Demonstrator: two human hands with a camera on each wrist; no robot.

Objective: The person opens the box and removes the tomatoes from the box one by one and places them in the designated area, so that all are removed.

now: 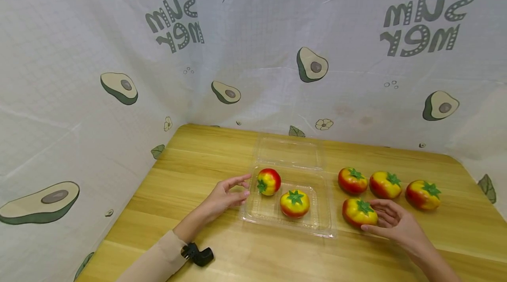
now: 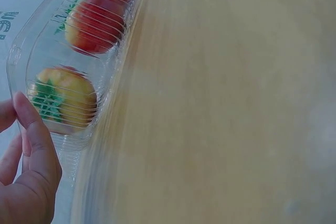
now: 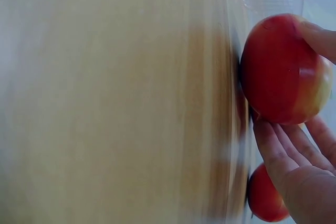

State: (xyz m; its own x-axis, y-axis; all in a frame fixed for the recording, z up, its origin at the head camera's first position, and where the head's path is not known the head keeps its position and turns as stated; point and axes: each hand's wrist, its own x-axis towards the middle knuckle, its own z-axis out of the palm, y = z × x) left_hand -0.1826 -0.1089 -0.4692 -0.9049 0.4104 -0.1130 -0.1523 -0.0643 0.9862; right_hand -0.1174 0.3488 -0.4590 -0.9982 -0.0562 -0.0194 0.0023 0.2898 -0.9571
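Note:
My right hand [image 1: 396, 222] grips a red-and-yellow toy tomato [image 1: 356, 212] with a green star-shaped leaf, thumb on the near side and fingers at its right. In the right wrist view the tomato [image 3: 278, 72] sits low at the table, between thumb and fingers. My left hand [image 1: 225, 197] is at the left rim of a clear plastic clamshell box [image 1: 289, 228], fingers fairly straight and fingertips at the rim. Inside the box, one toy tomato [image 1: 271, 181] lies tipped at the back left; another [image 1: 295, 205] stands leaf-up near the front middle.
The box's lid [image 1: 289, 150] lies folded back behind it. Three more toy tomatoes stand beyond the right hand: a left one [image 1: 351, 181], a middle one [image 1: 384, 185] and a right one [image 1: 421, 196]. A white printed curtain [image 1: 269, 97] borders the wooden table [image 1: 206, 150].

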